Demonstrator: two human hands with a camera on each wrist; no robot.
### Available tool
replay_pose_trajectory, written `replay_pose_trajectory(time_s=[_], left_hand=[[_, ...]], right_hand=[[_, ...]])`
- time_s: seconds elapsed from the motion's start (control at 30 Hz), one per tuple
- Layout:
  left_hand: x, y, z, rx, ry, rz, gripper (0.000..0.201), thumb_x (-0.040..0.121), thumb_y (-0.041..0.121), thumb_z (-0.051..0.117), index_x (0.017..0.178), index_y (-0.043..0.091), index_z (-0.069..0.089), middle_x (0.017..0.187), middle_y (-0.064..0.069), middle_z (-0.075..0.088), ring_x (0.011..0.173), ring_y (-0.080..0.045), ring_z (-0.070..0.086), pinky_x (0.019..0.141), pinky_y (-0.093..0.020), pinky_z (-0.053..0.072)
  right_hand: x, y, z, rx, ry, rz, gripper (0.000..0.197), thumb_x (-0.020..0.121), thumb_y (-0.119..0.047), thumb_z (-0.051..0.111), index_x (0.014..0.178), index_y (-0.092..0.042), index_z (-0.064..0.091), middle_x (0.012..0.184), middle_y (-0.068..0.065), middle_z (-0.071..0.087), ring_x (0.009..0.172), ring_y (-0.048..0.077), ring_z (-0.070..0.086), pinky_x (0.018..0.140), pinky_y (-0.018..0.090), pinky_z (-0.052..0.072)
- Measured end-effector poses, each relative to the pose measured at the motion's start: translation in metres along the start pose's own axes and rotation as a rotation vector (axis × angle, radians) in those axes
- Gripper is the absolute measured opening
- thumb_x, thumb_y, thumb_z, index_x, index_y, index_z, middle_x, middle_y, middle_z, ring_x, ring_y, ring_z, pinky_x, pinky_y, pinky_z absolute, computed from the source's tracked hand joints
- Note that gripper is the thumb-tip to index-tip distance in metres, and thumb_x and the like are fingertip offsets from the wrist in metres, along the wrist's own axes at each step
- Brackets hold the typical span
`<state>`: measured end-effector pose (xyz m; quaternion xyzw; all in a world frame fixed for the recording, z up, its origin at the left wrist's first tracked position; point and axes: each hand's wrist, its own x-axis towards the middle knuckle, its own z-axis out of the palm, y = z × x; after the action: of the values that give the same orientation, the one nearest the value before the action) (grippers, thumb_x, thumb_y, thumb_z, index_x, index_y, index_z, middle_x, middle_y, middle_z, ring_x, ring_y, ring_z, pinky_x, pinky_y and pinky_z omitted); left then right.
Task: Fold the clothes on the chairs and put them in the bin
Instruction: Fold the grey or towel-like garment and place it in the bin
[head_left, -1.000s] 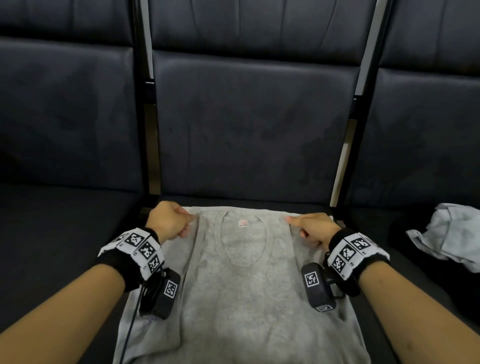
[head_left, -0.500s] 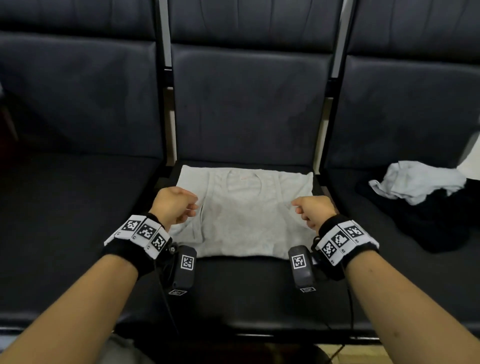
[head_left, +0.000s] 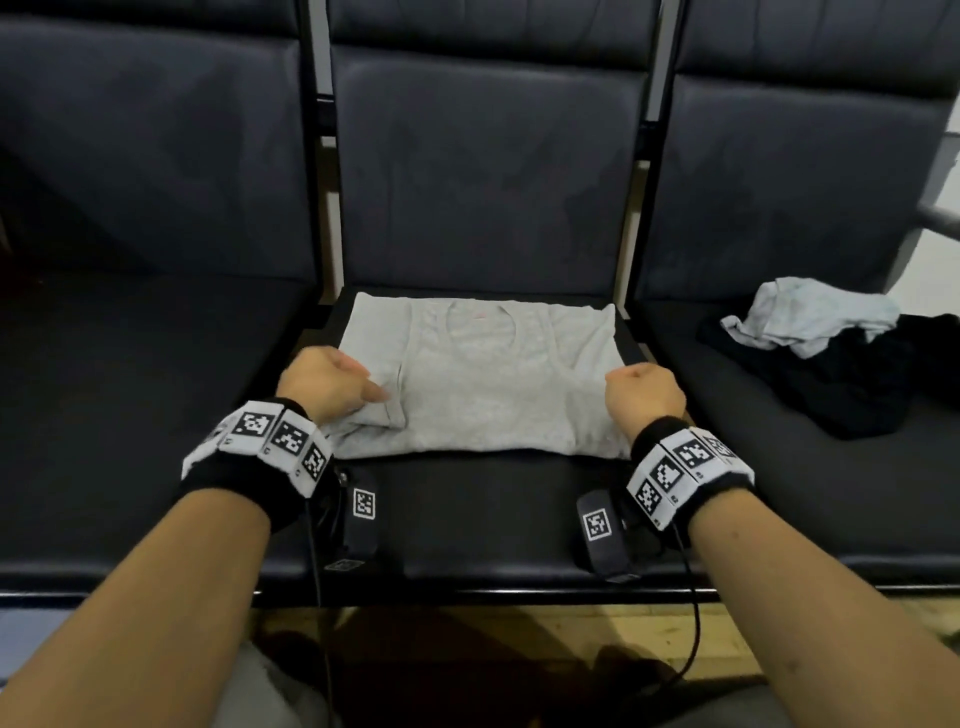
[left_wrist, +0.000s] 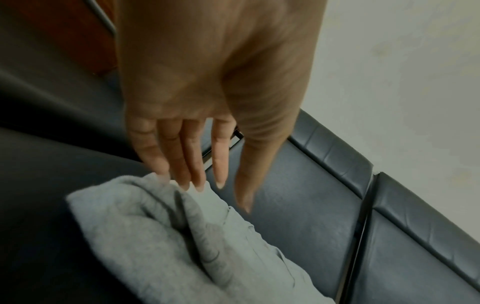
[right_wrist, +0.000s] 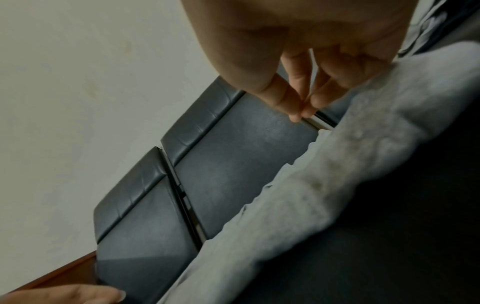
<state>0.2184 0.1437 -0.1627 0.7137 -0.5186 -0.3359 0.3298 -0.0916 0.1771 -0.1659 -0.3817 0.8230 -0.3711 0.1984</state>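
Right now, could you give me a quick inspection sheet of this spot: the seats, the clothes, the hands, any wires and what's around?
Surface: dark padded middle seat, flanked by like seats.
Job's things: grey shirt folded flat on the middle seat; bin not seen.
Clutter: crumpled pale garment on dark clothing, right seat.
Hands: left hand with straight fingers at the shirt's left fold; right hand curled at its right edge, grip unclear.
Cables: black cable hanging from the right wrist.
Surroundings: pale wall, wooden floor.

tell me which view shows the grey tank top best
The head view: the whole grey tank top lies folded on the middle chair seat. The left wrist view catches only one bunched corner beside the left hand; the right wrist view shows one blurred edge.
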Motion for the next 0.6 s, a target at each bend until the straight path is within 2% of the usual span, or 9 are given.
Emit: replay_pose_trajectory(time_s=[0.1, 0.17, 0.27, 0.3, 0.37, 0.43, 0.53, 0.6], left_hand=[[-0.008, -0.001, 0.004, 0.089, -0.084, 0.036, 0.034, 0.056, 0.016, 0.091, 0.078, 0.021, 0.066, 0.096, -0.002, 0.065, 0.098, -0.019, 0.060, 0.090, -0.033, 0.052], [-0.008, -0.006, 0.001, 0.113, -0.077, 0.046, 0.034, 0.056, 0.017, 0.091, 0.078, 0.021, 0.065, 0.098, -0.002, 0.066, 0.100, -0.020, 0.061, 0.090, -0.033, 0.052], [-0.010, -0.012, -0.005, 0.145, -0.042, 0.050, 0.036, 0.060, 0.018, 0.090, 0.085, 0.020, 0.064, 0.100, -0.002, 0.065, 0.100, -0.019, 0.061, 0.081, -0.028, 0.048], [-0.011, -0.014, -0.007, 0.155, -0.040, 0.050, 0.037, 0.060, 0.019, 0.090, 0.086, 0.020, 0.064, 0.101, -0.002, 0.066, 0.100, -0.019, 0.060, 0.080, -0.027, 0.046], [-0.013, -0.019, -0.007, 0.194, -0.071, 0.048, 0.036, 0.060, 0.022, 0.091, 0.083, 0.022, 0.063, 0.100, -0.001, 0.066, 0.100, -0.018, 0.060, 0.082, -0.026, 0.046], [-0.013, -0.021, -0.006, 0.221, -0.092, 0.045, 0.035, 0.059, 0.022, 0.092, 0.079, 0.022, 0.063, 0.096, 0.001, 0.066, 0.099, -0.017, 0.060, 0.086, -0.026, 0.046], [-0.012, -0.020, -0.001, 0.254, -0.077, 0.064, 0.032, 0.063, 0.020, 0.090, 0.086, 0.017, 0.067, 0.095, 0.001, 0.065, 0.096, -0.015, 0.058, 0.084, -0.024, 0.045], [-0.016, -0.018, 0.002, 0.280, -0.033, 0.102, 0.020, 0.073, 0.022, 0.082, 0.086, 0.014, 0.070, 0.094, -0.001, 0.066, 0.092, -0.016, 0.057, 0.080, -0.024, 0.043]], right_hand=[[0.009, 0.005, -0.013, -0.054, 0.005, -0.001, 0.034, 0.095, -0.015, 0.044, 0.118, 0.003, 0.063, 0.124, 0.025, 0.060, 0.116, 0.042, 0.054, 0.098, 0.040, 0.045], [0.015, 0.009, -0.018, -0.040, -0.032, 0.043, 0.034, 0.091, -0.016, 0.047, 0.115, 0.001, 0.064, 0.120, 0.023, 0.062, 0.112, 0.041, 0.057, 0.097, 0.042, 0.047], [0.014, 0.015, -0.020, -0.043, -0.179, 0.091, 0.036, 0.090, -0.019, 0.053, 0.118, 0.002, 0.064, 0.119, 0.022, 0.063, 0.108, 0.037, 0.060, 0.084, 0.037, 0.049], [0.013, 0.016, -0.020, -0.037, -0.220, 0.104, 0.037, 0.090, -0.020, 0.054, 0.118, 0.002, 0.063, 0.116, 0.022, 0.064, 0.101, 0.034, 0.061, 0.078, 0.034, 0.047], [0.012, 0.017, -0.018, -0.015, -0.249, 0.120, 0.037, 0.088, -0.023, 0.056, 0.114, 0.001, 0.065, 0.102, 0.017, 0.062, 0.086, 0.026, 0.055, 0.074, 0.031, 0.044], [0.014, 0.018, -0.015, -0.002, -0.226, 0.138, 0.032, 0.082, -0.023, 0.057, 0.104, 0.000, 0.064, 0.100, 0.014, 0.063, 0.087, 0.027, 0.058, 0.076, 0.035, 0.048], [0.016, 0.021, -0.013, 0.028, -0.195, 0.186, 0.051, 0.071, -0.022, 0.055, 0.115, 0.003, 0.061, 0.113, 0.021, 0.065, 0.097, 0.039, 0.063, 0.086, 0.044, 0.054], [0.006, 0.014, -0.017, -0.009, -0.196, 0.186, 0.051, 0.076, -0.023, 0.055, 0.120, 0.003, 0.057, 0.117, 0.022, 0.062, 0.101, 0.041, 0.060, 0.089, 0.044, 0.052]])
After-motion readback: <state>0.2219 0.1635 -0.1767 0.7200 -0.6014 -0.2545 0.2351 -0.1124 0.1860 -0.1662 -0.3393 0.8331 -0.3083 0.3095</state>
